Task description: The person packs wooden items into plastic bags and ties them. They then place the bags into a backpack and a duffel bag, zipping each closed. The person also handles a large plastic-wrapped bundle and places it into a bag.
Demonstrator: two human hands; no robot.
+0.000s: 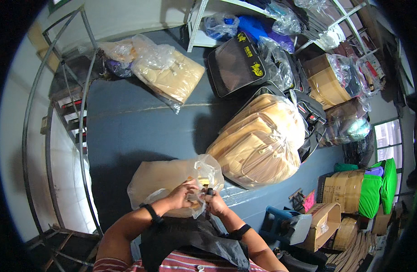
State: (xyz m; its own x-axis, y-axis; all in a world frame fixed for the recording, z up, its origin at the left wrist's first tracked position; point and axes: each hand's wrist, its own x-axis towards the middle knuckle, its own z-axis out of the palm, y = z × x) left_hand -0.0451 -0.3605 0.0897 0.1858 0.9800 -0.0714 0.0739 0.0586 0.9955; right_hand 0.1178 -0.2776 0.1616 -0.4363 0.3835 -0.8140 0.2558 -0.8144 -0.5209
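Note:
A clear plastic bag (161, 173) lies before me on the grey floor, its crumpled opening towards my hands, with something tan inside. My left hand (183, 196) is at the bag's mouth, fingers bent around the plastic; how firmly it pinches is hard to tell. My right hand (215, 202) is closed on a dark handle-like object (209, 207), which stands along the bag's edge; its exact kind cannot be told. Just beyond, to the right, a large clear bag (259, 146) packed with tan fabric cases rests on the floor.
Further off lie a tan bag in plastic (171, 73) and a black case with yellow print (237, 66). Metal railings (82, 112) edge a stair opening at left. At right are cardboard boxes (343, 190), a blue stool (285, 224), green fabric items (370, 195) and a white shelf (203, 39).

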